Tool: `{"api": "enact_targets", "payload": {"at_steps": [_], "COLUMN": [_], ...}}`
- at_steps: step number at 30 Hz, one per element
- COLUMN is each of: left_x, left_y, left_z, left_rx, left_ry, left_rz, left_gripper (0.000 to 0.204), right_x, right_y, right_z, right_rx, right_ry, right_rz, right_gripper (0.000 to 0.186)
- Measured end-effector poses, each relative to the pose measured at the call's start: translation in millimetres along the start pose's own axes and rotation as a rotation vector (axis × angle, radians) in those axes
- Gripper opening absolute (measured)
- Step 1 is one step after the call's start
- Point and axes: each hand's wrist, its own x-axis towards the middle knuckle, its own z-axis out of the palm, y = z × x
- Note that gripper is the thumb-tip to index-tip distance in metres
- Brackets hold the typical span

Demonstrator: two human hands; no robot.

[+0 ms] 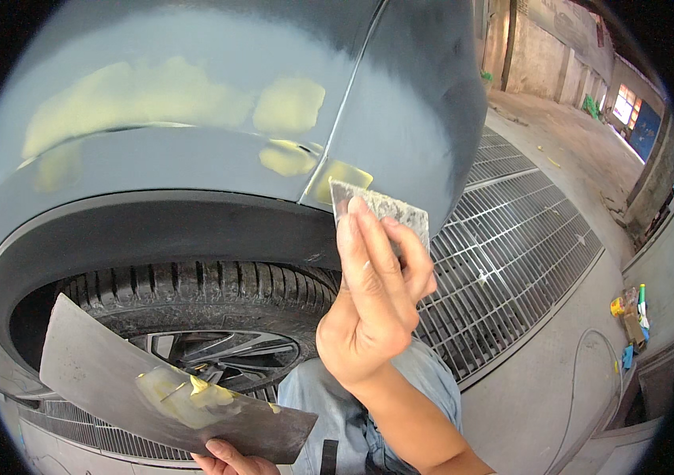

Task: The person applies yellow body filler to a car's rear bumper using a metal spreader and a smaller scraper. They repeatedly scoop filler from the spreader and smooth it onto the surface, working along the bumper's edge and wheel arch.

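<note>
Evidently pinched a thin, rough-coated spreader (402, 212) in the right hand (370, 317), with fingers laid up against its near face and thumb mostly out of sight. Held its upper left corner over the small yellow patch (350, 173) beside the panel seam (342, 104); could not tell touching from hovering. Seemed to risk gouging that patch through leading with a corner rather than a flat edge, or dragging grit into it through crust flaking off the blade.

Gripped a dark sheet (107, 360) by its lower edge in the left hand (232, 461), partly cut off by the lower rim of view. Carried on it a dab of yellow paste (200, 386) amid thin smears, in front of the wheel (230, 346). Might have lost that dab downward through tipping the sheet too steeply, or let it stiffen through a long delay.

Faced, farther out, a grey body panel (194, 161) with broader yellow patches above black arch trim (155, 229). Might have packed paste into the seam through a stroke across it, or smeared the trim through a low, overloaded pass. Had floor grating (511, 277) off to the right; risked dropping the spreader that way through a loose pinch.
</note>
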Motion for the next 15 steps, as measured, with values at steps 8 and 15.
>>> {"api": "enact_targets", "payload": {"at_steps": [8, 15], "left_x": [2, 0], "left_y": [-5, -2], "left_z": [-7, 1], "left_rx": [-0.012, 0.006], "left_ry": [-0.033, -0.012], "left_rz": [-0.016, -0.025], "left_gripper": [0.039, 0.042], "right_x": [2, -17], "right_y": [3, 0], "right_z": [11, 4], "right_rx": [-0.012, 0.0], "right_ry": [-0.007, -0.069], "right_rz": [-0.019, -0.019], "right_gripper": [0.044, 0.037]}}
